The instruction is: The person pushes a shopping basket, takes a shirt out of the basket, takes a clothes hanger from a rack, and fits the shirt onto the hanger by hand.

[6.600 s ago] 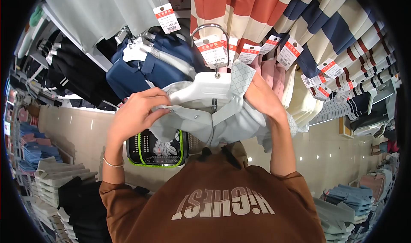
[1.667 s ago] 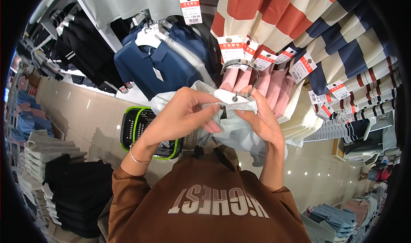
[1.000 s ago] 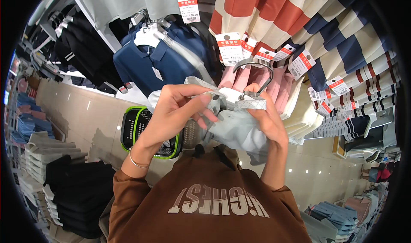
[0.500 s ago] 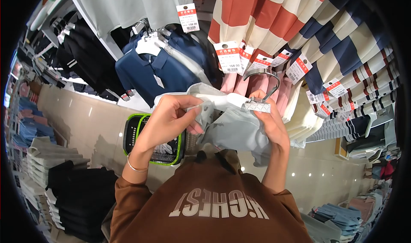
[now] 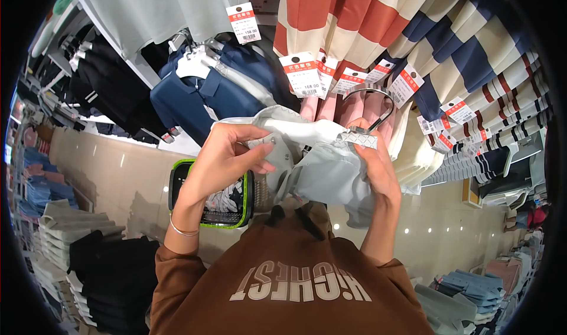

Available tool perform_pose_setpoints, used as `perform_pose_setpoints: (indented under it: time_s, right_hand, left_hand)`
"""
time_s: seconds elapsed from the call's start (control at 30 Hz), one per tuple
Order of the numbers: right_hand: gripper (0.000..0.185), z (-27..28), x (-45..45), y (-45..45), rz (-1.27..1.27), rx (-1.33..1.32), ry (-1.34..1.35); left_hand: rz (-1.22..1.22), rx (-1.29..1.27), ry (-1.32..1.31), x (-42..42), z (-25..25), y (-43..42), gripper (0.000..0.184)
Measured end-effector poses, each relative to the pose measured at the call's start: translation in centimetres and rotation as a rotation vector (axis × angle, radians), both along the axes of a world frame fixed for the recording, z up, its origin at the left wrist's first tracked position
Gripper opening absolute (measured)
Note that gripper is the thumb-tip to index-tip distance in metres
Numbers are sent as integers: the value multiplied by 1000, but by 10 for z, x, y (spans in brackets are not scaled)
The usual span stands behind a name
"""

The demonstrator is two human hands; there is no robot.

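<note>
A light grey shirt (image 5: 331, 178) hangs across my front on a white hanger (image 5: 301, 131), whose metal hook (image 5: 391, 102) curves up beyond my right hand (image 5: 379, 165). That hand is closed around the hanger near the hook's base, with the thumb beside a patterned white strip (image 5: 359, 139). My left hand (image 5: 223, 158) pinches the shirt's edge at the other side of the neckline. A small round button shows by its thumb and forefinger. Part of the hanger is covered by the cloth, and some fingers of my right hand are hidden behind it.
A black basket with a green rim (image 5: 245, 196) stands on the floor below my left arm. Ahead hang navy shirts (image 5: 233, 99), red-striped garments (image 5: 336, 16) and several price tags (image 5: 301, 75). Folded dark clothes (image 5: 118, 276) are stacked at lower left, blue ones (image 5: 469, 293) at lower right.
The view has shifted slightly, so the racks sit further left. My left hand has spread the shirt's edge a little, showing more of its inner side; the hook has tilted right.
</note>
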State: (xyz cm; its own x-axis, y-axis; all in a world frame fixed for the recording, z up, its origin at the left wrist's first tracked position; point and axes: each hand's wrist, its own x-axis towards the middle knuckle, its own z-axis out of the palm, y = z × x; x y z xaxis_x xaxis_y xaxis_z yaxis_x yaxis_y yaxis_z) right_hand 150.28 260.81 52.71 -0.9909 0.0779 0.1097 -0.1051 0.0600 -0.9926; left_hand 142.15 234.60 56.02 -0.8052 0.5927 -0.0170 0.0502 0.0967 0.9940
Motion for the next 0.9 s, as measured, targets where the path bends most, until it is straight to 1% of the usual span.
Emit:
perform_pose_setpoints:
  time_s: [0.13,0.23,0.43,0.53,0.77,0.9]
  right_hand:
    - [22,-3,2,2,-74,-32,12]
    - [23,3,5,5,1,-52,17]
    - [21,9,19,6,-18,-44,2]
    - [23,8,24,8,-13,75,16]
    - [30,2,41,6,-111,78,-64]
    - [31,5,43,8,-116,114,-84]
  left_hand:
    - [-34,-17,-9,-1,-1,1,16]
    - [-56,1,-34,-3,-2,3,16]
    - [-178,103,-76,-3,-6,19,18]
    - [-238,147,-94,-2,-2,32,19]
    - [-300,207,-126,5,-5,59,18]
    - [-376,209,-135,13,-3,69,17]
